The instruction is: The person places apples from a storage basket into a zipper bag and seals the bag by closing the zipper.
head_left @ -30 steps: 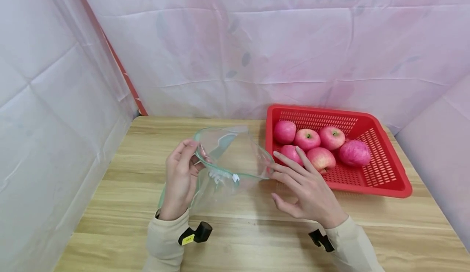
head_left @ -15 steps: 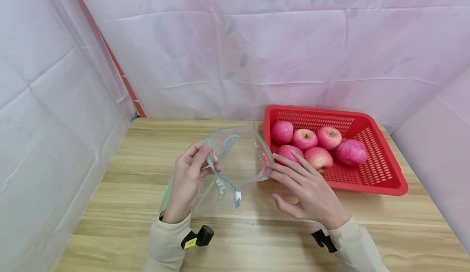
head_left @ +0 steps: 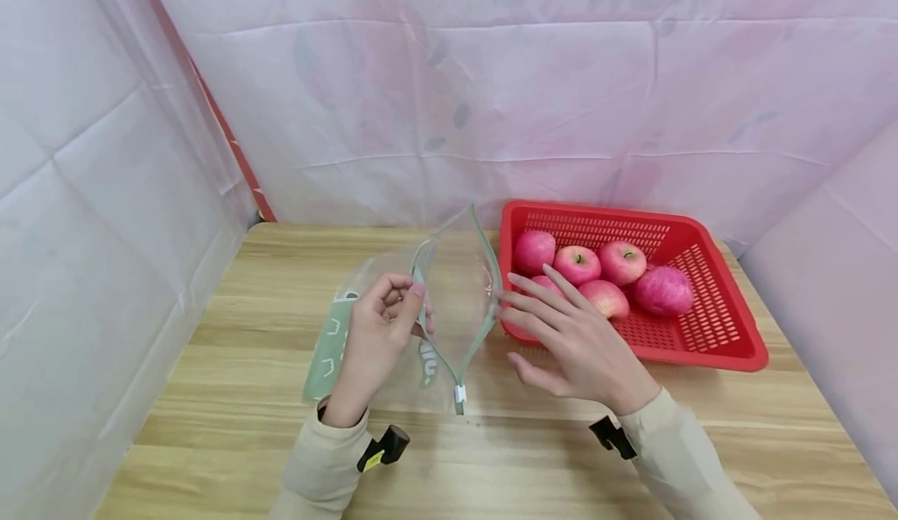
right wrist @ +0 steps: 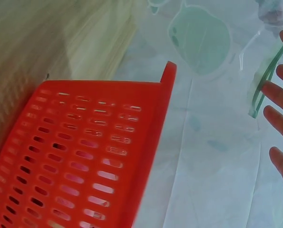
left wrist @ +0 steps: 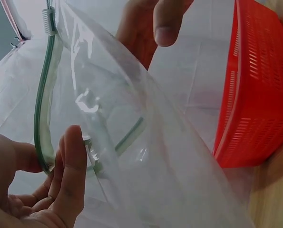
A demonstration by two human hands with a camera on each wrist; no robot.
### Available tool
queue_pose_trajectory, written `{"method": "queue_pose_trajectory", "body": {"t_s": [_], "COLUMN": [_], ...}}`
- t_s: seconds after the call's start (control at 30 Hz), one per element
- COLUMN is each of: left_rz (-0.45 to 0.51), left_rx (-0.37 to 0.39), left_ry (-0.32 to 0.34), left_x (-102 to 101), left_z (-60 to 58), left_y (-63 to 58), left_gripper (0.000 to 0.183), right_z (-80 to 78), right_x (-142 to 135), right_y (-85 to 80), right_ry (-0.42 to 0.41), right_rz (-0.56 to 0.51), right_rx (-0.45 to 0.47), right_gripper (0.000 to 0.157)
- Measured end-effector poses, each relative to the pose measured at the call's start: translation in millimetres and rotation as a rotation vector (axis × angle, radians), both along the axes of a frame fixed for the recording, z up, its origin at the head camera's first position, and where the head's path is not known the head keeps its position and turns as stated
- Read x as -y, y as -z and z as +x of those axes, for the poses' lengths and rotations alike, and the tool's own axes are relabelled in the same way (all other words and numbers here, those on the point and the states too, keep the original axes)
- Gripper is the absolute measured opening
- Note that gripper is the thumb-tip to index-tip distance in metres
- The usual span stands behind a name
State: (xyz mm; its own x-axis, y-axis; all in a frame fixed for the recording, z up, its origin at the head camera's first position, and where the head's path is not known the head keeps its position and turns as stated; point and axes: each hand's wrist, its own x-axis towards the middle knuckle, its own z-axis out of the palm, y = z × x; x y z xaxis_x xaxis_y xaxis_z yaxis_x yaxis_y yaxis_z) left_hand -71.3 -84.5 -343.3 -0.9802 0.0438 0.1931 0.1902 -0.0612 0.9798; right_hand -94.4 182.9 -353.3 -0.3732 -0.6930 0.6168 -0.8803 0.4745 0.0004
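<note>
A clear zip bag [head_left: 454, 302] with a green rim stands with its mouth spread wide, a white slider [head_left: 460, 394] at the near end of the rim. My left hand [head_left: 375, 344] pinches the rim's left side between thumb and fingers, also plain in the left wrist view. Against the rim's right side rest the extended fingertips of my right hand [head_left: 571, 344], its thumb held apart. Just beyond that hand is a red plastic basket [head_left: 715, 360] holding several pink-red apples [head_left: 622, 263], some partly hidden by the fingers.
A wooden table [head_left: 491, 465] lies beneath everything. Pale printed cloth [head_left: 533, 99] hangs behind it and at both sides. The basket's perforated wall [right wrist: 79, 152] is close to the right wrist.
The bag's mouth has widened and its slider has swung toward me. My left hand has moved slightly right and turned. My right hand has shifted a little left, fingers still straight.
</note>
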Motion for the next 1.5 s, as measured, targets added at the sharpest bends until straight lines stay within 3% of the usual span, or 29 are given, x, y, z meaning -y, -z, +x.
{"method": "queue_pose_trajectory", "body": {"t_s": [0.37, 0.8, 1.17, 1.5], "left_rz": [-0.034, -0.017, -0.022, -0.030], "left_rx": [-0.007, -0.008, -0.003, -0.009], "left_ry": [0.018, 0.037, 0.031, 0.021], "left_x": [-3.2, -8.7, -12.6, -14.3], "left_z": [0.9, 0.0, -0.1, 1.3], "left_y": [0.5, 2.2, 2.0, 2.7], "left_gripper": [0.012, 0.017, 0.016, 0.016], "right_z": [-10.7, -37.6, -70.0, -103.5], "right_x": [-9.1, -51.4, -70.4, -70.6], "right_y": [-16.7, -38.3, -48.9, -49.3], "right_ry": [-0.003, 0.133, 0.285, 0.354], "right_rz": [0.024, 0.052, 0.161, 0.207], "right_rx": [0.020, 0.079, 0.265, 0.408], "right_gripper": [0.044, 0.053, 0.059, 0.060]}}
